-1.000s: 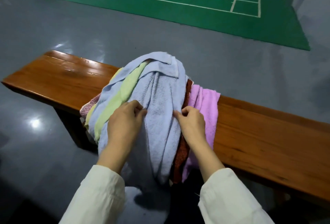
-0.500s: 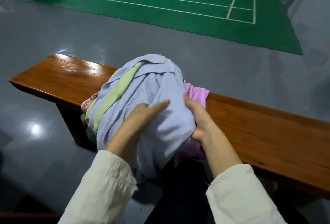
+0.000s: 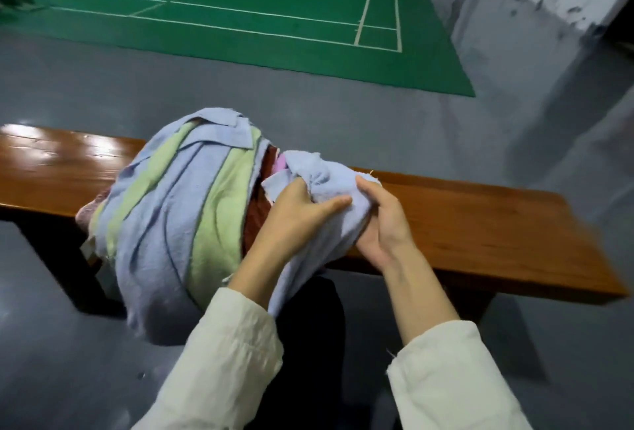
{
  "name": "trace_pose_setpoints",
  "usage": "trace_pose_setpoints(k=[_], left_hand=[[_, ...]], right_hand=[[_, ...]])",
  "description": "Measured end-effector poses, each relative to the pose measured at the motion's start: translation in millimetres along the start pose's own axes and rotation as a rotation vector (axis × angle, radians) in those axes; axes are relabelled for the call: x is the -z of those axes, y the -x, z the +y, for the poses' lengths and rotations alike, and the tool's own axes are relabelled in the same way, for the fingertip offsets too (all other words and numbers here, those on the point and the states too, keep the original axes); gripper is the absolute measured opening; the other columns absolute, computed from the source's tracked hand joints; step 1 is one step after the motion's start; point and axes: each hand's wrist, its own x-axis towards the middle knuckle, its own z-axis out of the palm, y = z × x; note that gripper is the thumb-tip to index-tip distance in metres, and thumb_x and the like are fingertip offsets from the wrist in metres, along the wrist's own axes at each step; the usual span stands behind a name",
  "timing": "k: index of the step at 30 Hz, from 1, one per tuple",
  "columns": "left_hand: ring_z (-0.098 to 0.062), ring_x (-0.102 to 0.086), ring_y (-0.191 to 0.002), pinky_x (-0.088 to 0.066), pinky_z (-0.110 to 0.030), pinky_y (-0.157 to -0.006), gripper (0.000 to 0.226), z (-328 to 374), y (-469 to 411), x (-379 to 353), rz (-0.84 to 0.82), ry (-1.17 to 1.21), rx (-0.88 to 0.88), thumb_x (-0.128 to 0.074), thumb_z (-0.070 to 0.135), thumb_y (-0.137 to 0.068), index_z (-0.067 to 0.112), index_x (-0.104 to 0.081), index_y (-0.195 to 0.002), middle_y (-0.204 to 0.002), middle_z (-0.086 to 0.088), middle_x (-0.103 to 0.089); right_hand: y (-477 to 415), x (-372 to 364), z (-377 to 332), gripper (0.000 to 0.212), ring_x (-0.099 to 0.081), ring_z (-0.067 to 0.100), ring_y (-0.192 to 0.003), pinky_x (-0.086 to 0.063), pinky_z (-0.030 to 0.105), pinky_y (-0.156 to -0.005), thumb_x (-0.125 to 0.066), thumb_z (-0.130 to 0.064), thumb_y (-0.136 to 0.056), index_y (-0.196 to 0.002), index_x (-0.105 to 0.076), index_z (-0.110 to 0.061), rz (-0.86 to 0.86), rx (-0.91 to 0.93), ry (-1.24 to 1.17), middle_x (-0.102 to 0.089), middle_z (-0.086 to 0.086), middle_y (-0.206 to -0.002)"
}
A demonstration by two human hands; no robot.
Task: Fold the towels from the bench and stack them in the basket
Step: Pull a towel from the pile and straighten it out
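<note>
A heap of towels point(image 3: 178, 210) in light blue, pale green, dark red and pink drapes over the front edge of a brown wooden bench point(image 3: 480, 223). One light blue towel point(image 3: 326, 182) is bunched up to the right of the heap, part of it hanging down below the bench edge. My left hand point(image 3: 295, 220) grips this towel from the left, thumb across its front. My right hand point(image 3: 380, 220) holds it from the right and underneath, fingers curled into the cloth. No basket is in view.
The bench runs left to right across the view, its bare top showing on both sides of the heap. Grey floor point(image 3: 308, 96) lies beyond it, then a green court mat point(image 3: 240, 17) with white lines. A grey wall point(image 3: 549, 0) stands at the right.
The light blue towel has come off the heap and moved right in both hands, uncovering more green and blue towels. The view has swung to the right.
</note>
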Motion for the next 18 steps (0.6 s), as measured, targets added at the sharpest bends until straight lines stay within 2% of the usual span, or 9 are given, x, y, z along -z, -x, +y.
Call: trace_pose_setpoints(k=[3,7,10,12,13,14,15,16,18], left_hand=[[-0.017,-0.061,-0.106,-0.046,-0.036,-0.098,0.041,10.4,4.4,-11.5,-0.041,0.051,-0.071,-0.059,0.033,-0.085,0.003,-0.058,-0.112,-0.108,-0.011,-0.065],[-0.012,-0.056,-0.109,-0.040,-0.023,-0.099,0.026,12.7,4.8,-16.2,0.069,0.088,-0.115,-0.059,0.018,-0.091,0.003,-0.055,-0.112,-0.110,-0.006,-0.062],[-0.016,-0.060,-0.102,-0.044,-0.029,-0.096,0.023,-1.4,-4.2,-5.8,0.139,0.123,-0.069,-0.061,0.022,-0.086,0.007,-0.058,-0.104,-0.103,-0.006,-0.064],[-0.024,-0.061,-0.101,-0.047,-0.034,-0.092,0.010,-12.0,-6.7,-3.7,0.091,0.046,0.012,-0.063,0.028,-0.084,0.020,-0.061,-0.089,-0.096,-0.008,-0.063],[-0.027,-0.062,-0.099,-0.048,-0.035,-0.089,0.009,-16.1,-5.7,-6.2,0.063,-0.022,0.073,-0.065,0.027,-0.084,0.026,-0.058,-0.079,-0.090,-0.006,-0.061],[-0.029,-0.062,-0.097,-0.047,-0.031,-0.084,0.017,-23.5,-5.6,-11.2,0.009,-0.077,0.105,-0.067,0.023,-0.085,0.030,-0.056,-0.072,-0.085,-0.004,-0.058],[-0.029,-0.061,-0.094,-0.043,-0.028,-0.078,0.019,-25.0,-0.6,-18.3,-0.030,-0.183,0.151,-0.067,0.020,-0.085,0.028,-0.056,-0.073,-0.084,-0.006,-0.058],[-0.030,-0.059,-0.094,-0.040,-0.028,-0.075,0.010,-28.8,3.6,-26.7,-0.031,-0.286,0.173,-0.068,0.019,-0.085,0.020,-0.059,-0.080,-0.089,-0.010,-0.059],[-0.033,-0.057,-0.098,-0.043,-0.034,-0.083,0.030,-29.5,15.9,-40.2,0.082,-0.370,0.173,-0.070,0.024,-0.084,0.004,-0.058,-0.101,-0.104,-0.019,-0.060]], right_hand=[[20.8,32.2,-11.0,0.034,-0.065,0.033,-0.106,-0.054,0.037,-0.089,-0.054,-0.017,-0.093,-0.117,-0.061,0.006,0.139,0.079,0.141,-0.067,0.021,-0.112],[43.0,60.7,-26.5,0.020,-0.070,0.021,-0.081,-0.056,0.025,-0.067,-0.059,-0.015,-0.090,-0.102,-0.064,0.000,0.255,0.212,0.128,-0.073,0.010,-0.091],[54.2,86.3,-36.9,0.015,-0.068,0.020,-0.078,-0.055,0.026,-0.067,-0.063,-0.014,-0.087,-0.101,-0.061,-0.007,0.350,0.280,-0.030,-0.072,0.006,-0.083],[57.3,96.5,-32.1,0.009,-0.067,0.015,-0.074,-0.055,0.023,-0.066,-0.059,-0.010,-0.090,-0.099,-0.060,-0.011,0.384,0.264,-0.077,-0.070,0.002,-0.078],[56.5,97.4,-26.6,0.010,-0.066,0.013,-0.073,-0.054,0.022,-0.067,-0.056,-0.007,-0.091,-0.100,-0.059,-0.011,0.385,0.252,-0.091,-0.068,0.002,-0.078],[54.9,95.4,-20.5,0.012,-0.065,0.012,-0.073,-0.054,0.022,-0.068,-0.053,-0.004,-0.092,-0.101,-0.058,-0.010,0.373,0.244,-0.100,-0.067,0.003,-0.078],[52.1,91.7,-13.3,0.015,-0.065,0.012,-0.074,-0.054,0.022,-0.069,-0.050,0.000,-0.092,-0.101,-0.056,-0.009,0.356,0.230,-0.102,-0.066,0.004,-0.081],[48.8,87.4,-5.5,0.018,-0.065,0.013,-0.079,-0.054,0.023,-0.074,-0.047,0.003,-0.092,-0.103,-0.055,-0.008,0.333,0.212,-0.103,-0.065,0.008,-0.087],[44.2,76.9,9.9,0.027,-0.063,0.021,-0.098,-0.050,0.031,-0.091,-0.043,0.006,-0.093,-0.116,-0.053,-0.005,0.271,0.166,-0.107,-0.063,0.016,-0.108]])
